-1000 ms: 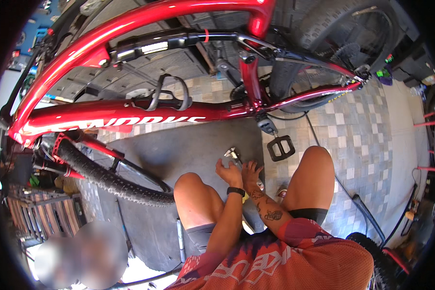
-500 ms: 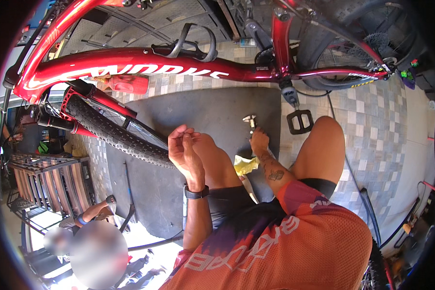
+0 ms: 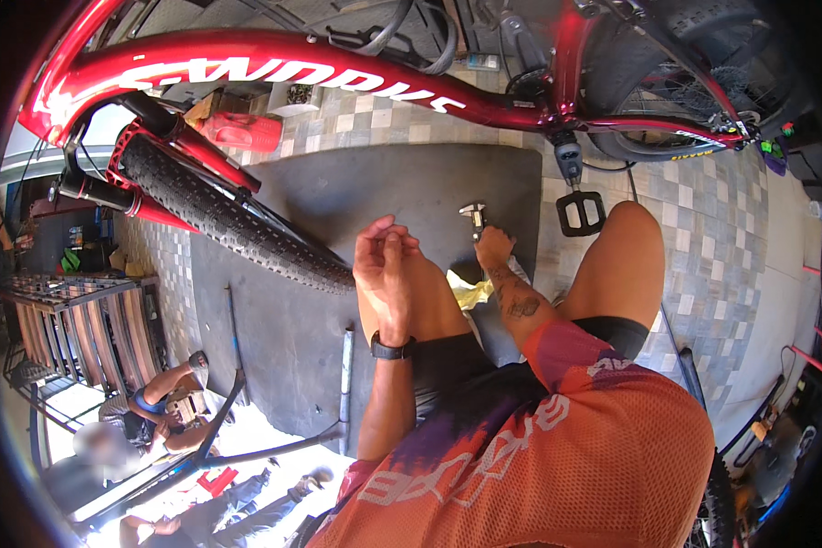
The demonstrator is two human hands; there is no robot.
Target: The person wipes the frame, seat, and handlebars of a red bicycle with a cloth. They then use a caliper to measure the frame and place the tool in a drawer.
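My right hand [image 3: 494,247] is closed around a caliper [image 3: 474,217], whose jaws point away from me over the dark mat [image 3: 411,178]. In front of my left knee, my left hand [image 3: 385,274] is raised with its fingers curled and the thumb against them. Whatever may be pinched there is too small to make out. Beside my right forearm, between my legs, is a crumpled yellow and white piece of material [image 3: 468,292]. A red bicycle frame [image 3: 247,50] spans the far side, its front tyre [image 3: 237,242] reaching toward my left hand. One black pedal [image 3: 581,213] hangs near my right knee.
A red plastic container [image 3: 247,133] stands behind the front wheel. At left is a slatted wooden rack [image 3: 100,338]. Tubular stand legs [image 3: 345,384] lie beside my left arm. Other people [image 3: 160,406] are at the lower left.
The view has shifted, so the bicycle sits higher and my hands a little farther right in it. More of the people at lower left shows. Both hands keep nearly the same pose.
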